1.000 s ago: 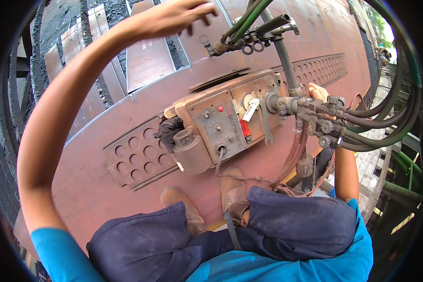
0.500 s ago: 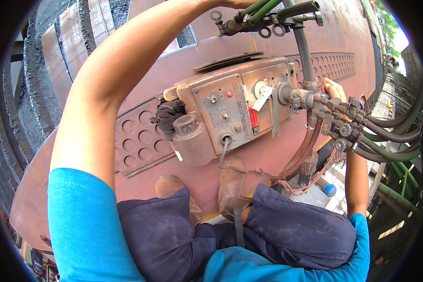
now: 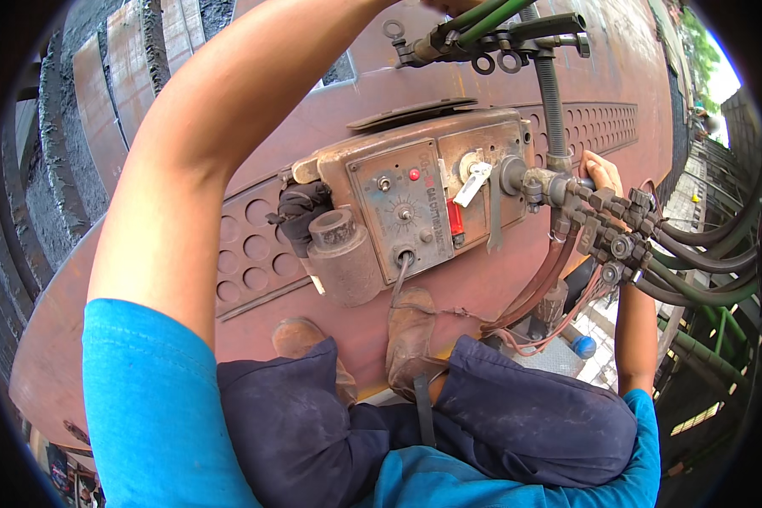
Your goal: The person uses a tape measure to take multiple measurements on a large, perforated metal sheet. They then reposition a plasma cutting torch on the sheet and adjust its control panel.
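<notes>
A gas-cutting machine [image 3: 436, 190], brown and worn, stands on a large rusty steel plate [image 3: 347, 339]. Its grey control panel [image 3: 405, 212] carries knobs, a red light and a cable. Behind the brass valve manifold [image 3: 614, 224] at the machine's right, my right hand [image 3: 603, 173] has its fingers curled beside a short dark rod end; the manifold and fingers hide what they grip. My left arm reaches over the machine to the far side. Only a sliver of my left hand [image 3: 450, 4] shows at the top edge, by the green hoses [image 3: 483, 19] at the torch holder [image 3: 457, 44]; its fingers are hidden.
A perforated track [image 3: 258, 250] runs under the machine. A ridged upright post [image 3: 551, 106] stands beside the manifold. Dark hoses [image 3: 711, 241] trail off right, and reddish hoses [image 3: 559, 267] hang below. My boots [image 3: 412, 334] rest on the plate. Slatted metal bars [image 3: 110, 76] lie at the left.
The view has shifted slightly. My left hand has slid a little at the top edge by the hoses. My right hand stays behind the manifold, and the machine has not visibly moved.
</notes>
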